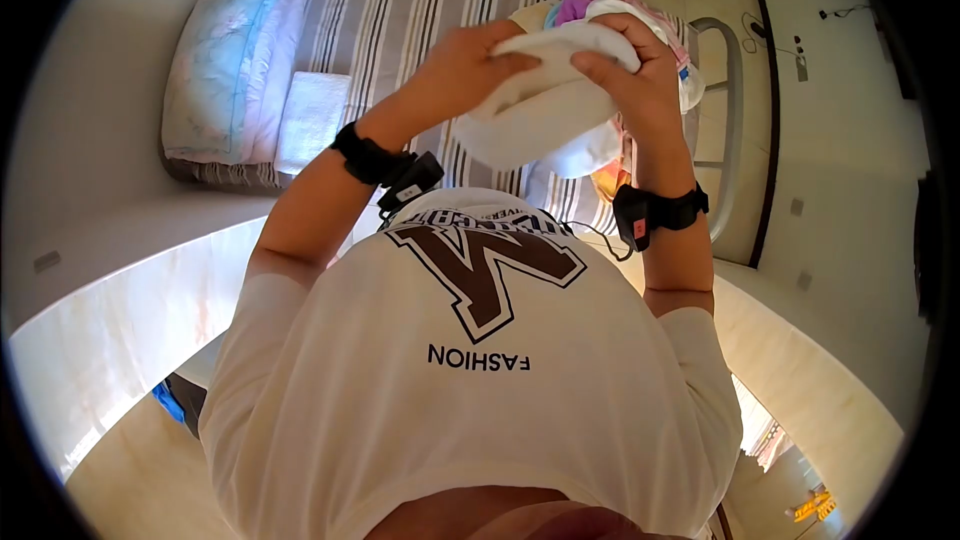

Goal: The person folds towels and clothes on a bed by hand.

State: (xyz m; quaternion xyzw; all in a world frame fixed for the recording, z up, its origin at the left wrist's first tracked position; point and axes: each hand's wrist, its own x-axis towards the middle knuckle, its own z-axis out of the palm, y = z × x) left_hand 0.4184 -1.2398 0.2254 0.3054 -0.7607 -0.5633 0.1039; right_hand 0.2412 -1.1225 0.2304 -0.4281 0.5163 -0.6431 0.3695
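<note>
Hands [462,70] [648,75] hold white cloth [545,120], perhaps clothing.

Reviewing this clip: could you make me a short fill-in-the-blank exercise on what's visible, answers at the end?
1. The left hand and right hand grip a cloth whose main colour is ____.
2. The bed sheet has a pattern of ____.
3. As pictured, the folded towel lies on the pillow's ____ side.
4. The shirt bears one fully readable word, ____.

Missing words: white; stripes; right; FASHION.
</note>
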